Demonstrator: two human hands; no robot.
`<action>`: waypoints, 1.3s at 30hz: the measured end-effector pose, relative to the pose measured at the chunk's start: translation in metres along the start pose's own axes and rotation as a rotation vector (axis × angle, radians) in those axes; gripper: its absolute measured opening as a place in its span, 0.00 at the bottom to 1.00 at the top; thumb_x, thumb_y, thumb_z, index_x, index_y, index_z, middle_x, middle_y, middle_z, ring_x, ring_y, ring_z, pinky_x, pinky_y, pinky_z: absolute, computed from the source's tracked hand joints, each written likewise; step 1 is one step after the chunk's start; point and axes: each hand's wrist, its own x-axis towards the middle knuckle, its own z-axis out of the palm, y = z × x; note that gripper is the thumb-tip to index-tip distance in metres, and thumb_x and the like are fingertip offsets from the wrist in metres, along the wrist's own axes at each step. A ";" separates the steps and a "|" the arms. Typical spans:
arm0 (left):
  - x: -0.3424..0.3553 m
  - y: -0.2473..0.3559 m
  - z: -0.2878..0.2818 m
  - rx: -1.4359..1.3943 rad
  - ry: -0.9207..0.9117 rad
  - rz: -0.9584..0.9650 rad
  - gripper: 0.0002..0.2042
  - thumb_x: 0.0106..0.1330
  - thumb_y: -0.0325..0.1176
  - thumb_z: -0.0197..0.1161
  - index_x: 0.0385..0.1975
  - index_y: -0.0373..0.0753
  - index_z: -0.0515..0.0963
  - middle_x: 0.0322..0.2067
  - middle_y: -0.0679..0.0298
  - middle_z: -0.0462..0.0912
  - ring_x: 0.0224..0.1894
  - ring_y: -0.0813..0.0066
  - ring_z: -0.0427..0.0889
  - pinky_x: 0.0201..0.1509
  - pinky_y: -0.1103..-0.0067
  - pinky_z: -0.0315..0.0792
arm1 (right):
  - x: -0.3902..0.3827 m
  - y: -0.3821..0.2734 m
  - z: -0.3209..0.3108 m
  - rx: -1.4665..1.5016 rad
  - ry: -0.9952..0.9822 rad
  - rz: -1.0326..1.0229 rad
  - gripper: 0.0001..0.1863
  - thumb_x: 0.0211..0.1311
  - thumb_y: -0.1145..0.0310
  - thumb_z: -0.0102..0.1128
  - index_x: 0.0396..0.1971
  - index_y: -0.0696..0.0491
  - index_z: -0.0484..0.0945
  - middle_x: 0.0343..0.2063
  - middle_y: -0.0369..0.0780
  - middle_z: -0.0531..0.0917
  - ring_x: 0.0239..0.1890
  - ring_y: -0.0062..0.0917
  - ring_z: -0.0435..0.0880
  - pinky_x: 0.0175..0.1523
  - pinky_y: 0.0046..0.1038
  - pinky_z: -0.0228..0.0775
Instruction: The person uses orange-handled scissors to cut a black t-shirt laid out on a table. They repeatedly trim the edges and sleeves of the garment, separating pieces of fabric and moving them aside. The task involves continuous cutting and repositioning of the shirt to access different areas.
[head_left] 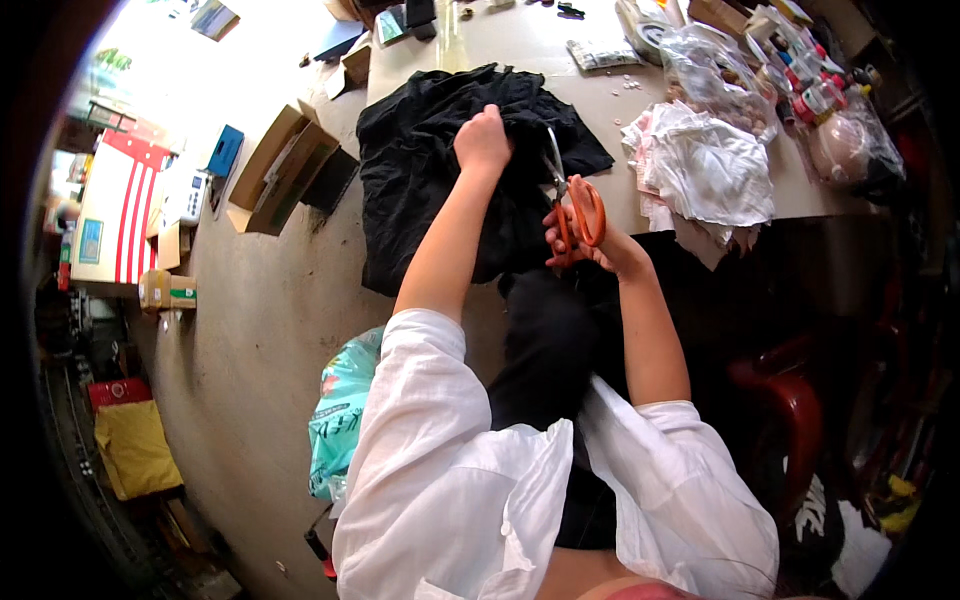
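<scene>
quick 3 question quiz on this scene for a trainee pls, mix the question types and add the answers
1. Which grip holds the orange-handled scissors?
2. True or false: the white cloth lies to the right of the black cloth.
3. What is the left grip closed on?
A) the turquoise plastic bag
B) the black cloth
C) the open cardboard box

Key:
1. The right grip
2. True
3. B

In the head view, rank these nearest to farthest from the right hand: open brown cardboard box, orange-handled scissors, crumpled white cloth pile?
1. Orange-handled scissors: in the right hand.
2. Crumpled white cloth pile: right side.
3. Open brown cardboard box: far left.
</scene>
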 end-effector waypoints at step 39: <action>-0.016 0.011 0.005 -0.317 0.234 0.435 0.10 0.48 0.25 0.65 0.32 0.41 0.79 0.32 0.61 0.77 0.43 0.60 0.76 0.47 0.71 0.72 | -0.005 0.027 0.007 0.220 0.015 -0.072 0.39 0.56 0.29 0.45 0.39 0.56 0.70 0.22 0.33 0.72 0.24 0.19 0.76 0.41 0.40 0.79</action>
